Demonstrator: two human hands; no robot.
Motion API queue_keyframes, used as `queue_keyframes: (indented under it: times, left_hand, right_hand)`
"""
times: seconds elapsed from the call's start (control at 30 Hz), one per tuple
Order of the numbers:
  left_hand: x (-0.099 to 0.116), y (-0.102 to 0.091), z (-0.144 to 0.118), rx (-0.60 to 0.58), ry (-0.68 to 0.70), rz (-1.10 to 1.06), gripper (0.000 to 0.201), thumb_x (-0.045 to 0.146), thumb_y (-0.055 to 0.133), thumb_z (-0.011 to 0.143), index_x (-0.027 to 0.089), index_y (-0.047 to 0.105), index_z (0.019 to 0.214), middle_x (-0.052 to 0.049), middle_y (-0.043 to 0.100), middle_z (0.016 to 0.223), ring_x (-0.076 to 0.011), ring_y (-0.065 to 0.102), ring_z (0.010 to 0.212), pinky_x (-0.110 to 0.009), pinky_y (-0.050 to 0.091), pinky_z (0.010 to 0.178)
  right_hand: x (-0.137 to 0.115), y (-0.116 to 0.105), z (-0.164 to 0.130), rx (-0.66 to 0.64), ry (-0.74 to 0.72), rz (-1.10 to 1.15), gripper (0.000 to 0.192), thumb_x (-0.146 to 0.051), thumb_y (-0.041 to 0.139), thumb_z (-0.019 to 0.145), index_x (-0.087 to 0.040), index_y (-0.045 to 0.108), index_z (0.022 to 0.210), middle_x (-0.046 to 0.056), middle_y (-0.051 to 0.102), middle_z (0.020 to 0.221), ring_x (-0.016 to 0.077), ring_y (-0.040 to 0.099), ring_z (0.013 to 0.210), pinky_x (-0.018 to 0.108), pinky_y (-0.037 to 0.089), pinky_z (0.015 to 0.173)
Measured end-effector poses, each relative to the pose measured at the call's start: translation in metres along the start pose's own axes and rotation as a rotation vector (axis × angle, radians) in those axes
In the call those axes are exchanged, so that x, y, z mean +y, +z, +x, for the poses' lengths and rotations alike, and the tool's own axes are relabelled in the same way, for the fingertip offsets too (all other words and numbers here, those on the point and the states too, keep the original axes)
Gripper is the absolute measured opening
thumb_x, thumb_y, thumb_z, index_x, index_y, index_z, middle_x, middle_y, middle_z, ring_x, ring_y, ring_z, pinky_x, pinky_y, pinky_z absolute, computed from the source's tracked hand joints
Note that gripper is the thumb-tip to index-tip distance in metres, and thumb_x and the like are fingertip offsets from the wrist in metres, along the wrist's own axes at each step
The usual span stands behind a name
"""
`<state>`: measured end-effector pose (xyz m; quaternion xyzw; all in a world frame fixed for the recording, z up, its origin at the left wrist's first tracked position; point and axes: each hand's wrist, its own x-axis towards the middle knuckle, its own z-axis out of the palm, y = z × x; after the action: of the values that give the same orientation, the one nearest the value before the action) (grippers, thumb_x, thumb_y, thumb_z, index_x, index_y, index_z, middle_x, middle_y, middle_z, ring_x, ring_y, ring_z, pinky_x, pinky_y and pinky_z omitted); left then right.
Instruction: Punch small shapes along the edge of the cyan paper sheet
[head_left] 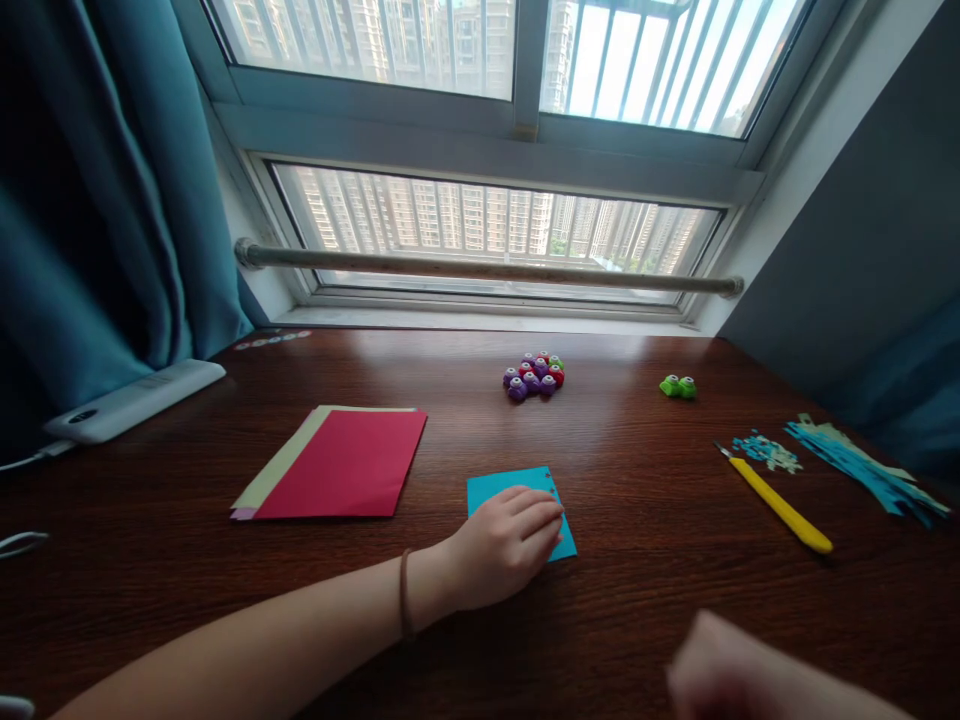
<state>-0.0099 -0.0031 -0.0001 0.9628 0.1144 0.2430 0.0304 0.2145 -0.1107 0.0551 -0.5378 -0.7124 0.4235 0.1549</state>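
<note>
My left hand (506,545) lies flat on a small blue paper sheet (510,485) in the middle of the dark wooden table (637,600), fingers together and pressing it down. The sheet has small punched holes along its right edge. My right hand (731,670) is blurred at the bottom right, low over the table, and holds nothing that I can make out. A yellow craft knife (780,505) lies to the right of the blue sheet, apart from both hands.
A stack of red and pale coloured paper (337,462) lies to the left. A cluster of small purple and red punches (534,375) and a green punch (678,386) sit toward the window. Blue paper scraps (862,465) are at the right. A white device (135,398) is at the far left.
</note>
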Motion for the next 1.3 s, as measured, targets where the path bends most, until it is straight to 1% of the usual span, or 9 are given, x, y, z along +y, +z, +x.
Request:
queue_keyframes:
  times: [0.1,0.13,0.23,0.33,0.53,0.67,1.0,1.17,1.3]
  left_hand:
    - [0.002,-0.003,-0.001,-0.009,0.129,-0.019,0.022,0.011,0.037,0.093,0.009,0.059,0.095,-0.011,0.062,0.098,-0.0219,0.057,0.087,-0.034,0.048,0.075]
    - [0.002,-0.005,-0.001,-0.015,0.154,-0.025,0.021,0.011,0.039,0.093,0.008,0.059,0.092,-0.011,0.063,0.095,-0.0217,0.057,0.085,-0.034,0.048,0.073]
    - [0.0,-0.007,-0.001,0.013,0.198,-0.053,0.017,0.012,0.043,0.093,0.009,0.06,0.087,-0.01,0.063,0.091,-0.0207,0.058,0.082,-0.032,0.047,0.069]
    - [-0.001,-0.007,0.0,0.062,0.218,-0.062,0.014,0.014,0.048,0.091,0.009,0.059,0.085,-0.008,0.063,0.089,-0.0185,0.057,0.077,-0.03,0.046,0.063]
    - [0.0,-0.004,-0.001,0.163,0.275,-0.027,0.041,0.027,0.048,0.091,0.016,0.042,0.051,-0.001,0.042,0.053,-0.0126,0.039,0.046,-0.029,0.025,0.039]
    - [0.001,-0.001,-0.003,0.202,0.251,0.006,0.034,0.016,0.052,0.082,0.018,0.037,0.052,0.002,0.035,0.05,-0.0113,0.031,0.041,-0.029,0.015,0.037]
    - [0.007,0.004,-0.009,0.096,0.263,0.046,0.035,0.015,0.046,0.09,0.017,0.039,0.055,0.003,0.038,0.047,-0.0089,0.035,0.037,-0.026,0.019,0.034]
    - [0.004,0.004,-0.008,0.112,0.307,0.027,0.032,0.009,0.042,0.088,0.016,0.042,0.058,0.003,0.038,0.047,-0.0098,0.034,0.037,-0.026,0.017,0.034]
    - [0.002,0.006,-0.005,0.031,0.25,0.044,0.032,0.013,0.04,0.091,0.016,0.043,0.06,0.003,0.041,0.049,-0.0104,0.039,0.04,-0.027,0.02,0.034]
  right_hand:
    - [0.007,-0.029,0.086,0.262,-0.094,-0.005,0.041,-0.051,0.04,0.089,-0.018,0.056,0.068,-0.002,0.048,0.052,0.0135,0.049,0.047,0.025,0.041,0.044]
    - [0.01,-0.039,0.118,0.421,-0.134,-0.012,0.043,-0.05,0.036,0.09,-0.018,0.055,0.068,-0.001,0.047,0.051,0.0144,0.049,0.048,0.025,0.04,0.046]
    - [0.026,-0.061,0.198,0.777,-0.208,-0.062,0.033,-0.045,0.04,0.087,-0.016,0.056,0.084,0.007,0.057,0.077,0.0177,0.053,0.064,0.03,0.043,0.06]
    - [0.047,-0.065,0.239,0.924,-0.25,-0.11,0.03,-0.039,0.05,0.083,-0.013,0.055,0.096,0.011,0.057,0.092,0.0181,0.053,0.065,0.033,0.044,0.069]
    - [0.075,-0.056,0.248,0.873,-0.344,-0.189,0.026,-0.027,0.047,0.086,-0.018,0.058,0.108,0.008,0.058,0.106,0.0176,0.056,0.069,0.032,0.047,0.071]
    - [0.081,-0.055,0.251,0.831,-0.357,-0.247,0.028,-0.022,0.049,0.085,-0.019,0.058,0.111,0.008,0.057,0.114,0.0214,0.058,0.087,0.033,0.047,0.076]
    - [0.088,-0.055,0.255,0.78,-0.345,-0.313,0.036,-0.014,0.053,0.081,-0.018,0.056,0.117,0.009,0.056,0.119,0.0224,0.058,0.091,0.035,0.046,0.084]
    - [0.089,-0.055,0.256,0.774,-0.335,-0.32,0.035,-0.014,0.055,0.08,-0.017,0.057,0.115,0.009,0.056,0.117,0.0216,0.058,0.09,0.034,0.045,0.085]
    - [0.089,-0.055,0.256,0.782,-0.315,-0.321,0.031,-0.014,0.054,0.08,-0.016,0.058,0.111,0.01,0.056,0.113,0.0205,0.058,0.083,0.033,0.046,0.08]
